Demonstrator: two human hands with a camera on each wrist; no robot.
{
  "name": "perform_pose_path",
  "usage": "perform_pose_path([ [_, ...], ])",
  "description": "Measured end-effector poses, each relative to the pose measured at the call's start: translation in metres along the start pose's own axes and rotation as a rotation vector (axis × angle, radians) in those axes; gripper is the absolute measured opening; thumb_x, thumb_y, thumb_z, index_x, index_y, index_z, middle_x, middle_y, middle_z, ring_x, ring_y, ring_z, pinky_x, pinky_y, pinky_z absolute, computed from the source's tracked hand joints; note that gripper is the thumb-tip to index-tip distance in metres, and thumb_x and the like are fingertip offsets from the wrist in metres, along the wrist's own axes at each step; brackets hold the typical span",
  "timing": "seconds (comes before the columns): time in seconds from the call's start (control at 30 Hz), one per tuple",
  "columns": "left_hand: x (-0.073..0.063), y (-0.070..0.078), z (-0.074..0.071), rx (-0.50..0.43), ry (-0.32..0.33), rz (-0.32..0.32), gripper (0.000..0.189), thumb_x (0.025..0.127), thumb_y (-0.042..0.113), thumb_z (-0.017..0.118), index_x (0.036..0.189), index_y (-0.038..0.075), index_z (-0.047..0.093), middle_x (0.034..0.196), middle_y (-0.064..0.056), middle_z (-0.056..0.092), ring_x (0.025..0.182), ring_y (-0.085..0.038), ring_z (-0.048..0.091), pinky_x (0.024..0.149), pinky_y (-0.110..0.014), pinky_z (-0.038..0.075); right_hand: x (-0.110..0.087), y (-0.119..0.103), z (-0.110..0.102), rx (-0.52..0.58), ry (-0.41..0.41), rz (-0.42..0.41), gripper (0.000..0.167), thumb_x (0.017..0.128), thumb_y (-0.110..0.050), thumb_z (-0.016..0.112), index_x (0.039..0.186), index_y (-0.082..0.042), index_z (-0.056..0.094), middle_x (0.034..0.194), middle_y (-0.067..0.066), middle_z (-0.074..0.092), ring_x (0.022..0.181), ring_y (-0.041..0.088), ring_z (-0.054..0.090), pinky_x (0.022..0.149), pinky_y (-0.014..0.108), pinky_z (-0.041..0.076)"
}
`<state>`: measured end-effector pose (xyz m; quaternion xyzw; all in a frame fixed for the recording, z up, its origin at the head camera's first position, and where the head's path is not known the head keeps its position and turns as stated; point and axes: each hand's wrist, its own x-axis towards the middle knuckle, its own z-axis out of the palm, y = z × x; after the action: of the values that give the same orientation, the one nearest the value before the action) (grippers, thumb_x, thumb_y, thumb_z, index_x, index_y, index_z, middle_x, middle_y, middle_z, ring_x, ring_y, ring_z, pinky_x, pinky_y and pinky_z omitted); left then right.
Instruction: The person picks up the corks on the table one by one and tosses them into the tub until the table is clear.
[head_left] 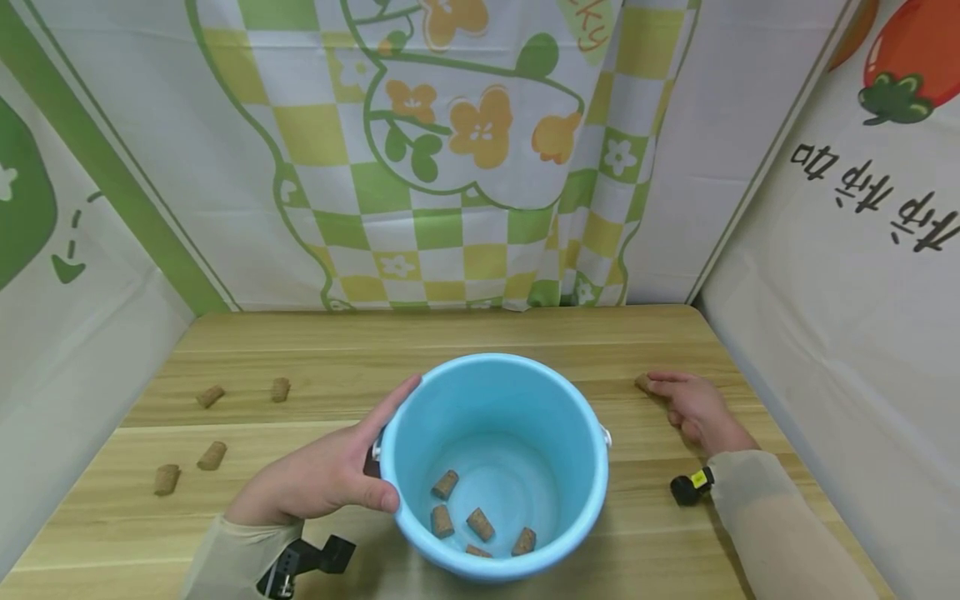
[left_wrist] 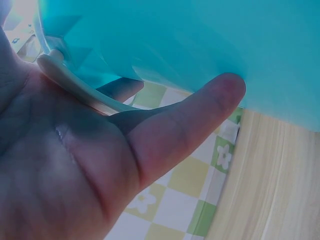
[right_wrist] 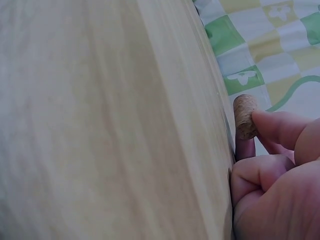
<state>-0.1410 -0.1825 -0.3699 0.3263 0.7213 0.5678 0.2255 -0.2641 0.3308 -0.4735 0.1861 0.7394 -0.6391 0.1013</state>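
Note:
A light-blue bucket (head_left: 499, 367) stands on the wooden table with several corks (head_left: 480, 524) at its bottom. My left hand (head_left: 322, 471) grips the bucket's left side, thumb at the near rim and fingers spread along the wall. Across the palm runs the bucket's pale handle (left_wrist: 80, 90) in the left wrist view. Right of the bucket, my right hand (head_left: 693, 406) pinches a cork (right_wrist: 245, 116) between thumb and fingertips, close over the tabletop. The other fingers of that hand are curled in.
Several loose corks (head_left: 212, 456) lie on the left part of the table (head_left: 420, 329). A patterned cloth (head_left: 450, 250) hangs behind the table's far edge, and white printed sheets (head_left: 847, 275) stand along both sides.

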Motion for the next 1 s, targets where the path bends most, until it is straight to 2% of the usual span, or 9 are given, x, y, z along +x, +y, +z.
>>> perform_pose_path([
  [0.23, -0.001, 0.0, 0.0, 0.017, 0.002, 0.003, 0.115, 0.085, 0.027, 0.083, 0.16, 0.037, -0.004, 0.152, -0.015, 0.036, 0.124, -0.037, 0.051, 0.097, -0.037, 0.045, -0.001, 0.0, -0.002, 0.075, -0.028, -0.003, 0.047, 0.101, -0.018, 0.063, 0.144, -0.003, 0.05, 0.141, 0.015, 0.047, 0.051, 0.002, 0.04, 0.043, 0.019, 0.036],
  [0.37, 0.0, -0.001, 0.0, 0.036, 0.009, 0.001, 0.115, 0.084, 0.027, 0.083, 0.16, 0.038, -0.003, 0.153, -0.014, 0.036, 0.124, -0.036, 0.051, 0.097, -0.037, 0.045, 0.001, 0.0, -0.004, 0.157, -0.048, -0.013, 0.05, 0.099, -0.013, 0.064, 0.145, 0.001, 0.048, 0.126, 0.009, 0.058, 0.054, 0.004, 0.04, 0.043, 0.019, 0.035],
  [0.5, 0.0, -0.003, -0.001, 0.061, 0.013, 0.011, 0.115, 0.084, 0.029, 0.083, 0.16, 0.037, -0.003, 0.152, -0.016, 0.037, 0.123, -0.037, 0.052, 0.097, -0.037, 0.045, 0.002, 0.001, -0.007, 0.202, -0.076, -0.021, 0.045, 0.098, -0.012, 0.065, 0.139, 0.001, 0.053, 0.11, -0.001, 0.066, 0.051, 0.004, 0.039, 0.042, 0.019, 0.034],
  [0.57, 0.0, -0.003, -0.002, 0.068, 0.013, 0.017, 0.114, 0.084, 0.031, 0.082, 0.16, 0.037, -0.003, 0.151, -0.017, 0.038, 0.122, -0.038, 0.052, 0.096, -0.037, 0.045, 0.003, 0.001, -0.01, 0.292, -0.132, -0.012, 0.034, 0.099, -0.01, 0.063, 0.132, -0.002, 0.059, 0.107, -0.002, 0.068, 0.049, 0.003, 0.036, 0.042, 0.019, 0.033],
  [0.67, 0.001, -0.003, -0.001, 0.074, 0.01, 0.025, 0.114, 0.084, 0.032, 0.082, 0.16, 0.036, -0.003, 0.15, -0.017, 0.039, 0.122, -0.038, 0.052, 0.096, -0.037, 0.045, 0.004, 0.001, -0.019, 0.541, -0.269, 0.045, 0.018, 0.103, -0.006, 0.056, 0.116, -0.005, 0.068, 0.104, 0.002, 0.069, 0.049, 0.003, 0.031, 0.043, 0.019, 0.027],
  [0.73, 0.002, -0.003, 0.0, 0.07, 0.008, 0.021, 0.114, 0.084, 0.031, 0.082, 0.16, 0.036, -0.003, 0.151, -0.016, 0.039, 0.122, -0.038, 0.052, 0.096, -0.038, 0.045, 0.004, -0.001, -0.026, 0.73, -0.378, 0.106, 0.022, 0.106, -0.006, 0.049, 0.109, -0.004, 0.07, 0.102, 0.004, 0.067, 0.051, 0.004, 0.025, 0.045, 0.019, 0.023],
  [0.8, 0.002, -0.002, 0.0, 0.065, 0.009, 0.013, 0.115, 0.084, 0.029, 0.083, 0.16, 0.037, -0.003, 0.151, -0.015, 0.038, 0.123, -0.037, 0.052, 0.096, -0.038, 0.046, 0.003, -0.005, -0.03, 0.858, -0.462, 0.142, 0.027, 0.107, -0.007, 0.045, 0.105, -0.001, 0.071, 0.098, 0.007, 0.066, 0.053, 0.004, 0.02, 0.047, 0.02, 0.019],
  [0.9, 0.001, -0.001, 0.0, 0.061, 0.013, -0.005, 0.116, 0.083, 0.027, 0.084, 0.16, 0.038, -0.002, 0.152, -0.013, 0.037, 0.123, -0.035, 0.052, 0.097, -0.038, 0.045, -0.003, -0.017, -0.031, 0.925, -0.568, 0.115, 0.03, 0.108, -0.008, 0.042, 0.1, 0.002, 0.069, 0.095, 0.008, 0.064, 0.056, 0.004, 0.013, 0.049, 0.02, 0.016],
  [1.0, 0.0, 0.0, -0.001, 0.06, 0.014, -0.003, 0.116, 0.083, 0.027, 0.084, 0.16, 0.038, -0.003, 0.152, -0.014, 0.037, 0.123, -0.036, 0.052, 0.097, -0.038, 0.045, -0.012, -0.033, -0.027, 0.9, -0.668, 0.005, 0.033, 0.109, -0.007, 0.036, 0.101, 0.002, 0.067, 0.096, 0.008, 0.064, 0.057, 0.004, 0.01, 0.049, 0.019, 0.014],
])
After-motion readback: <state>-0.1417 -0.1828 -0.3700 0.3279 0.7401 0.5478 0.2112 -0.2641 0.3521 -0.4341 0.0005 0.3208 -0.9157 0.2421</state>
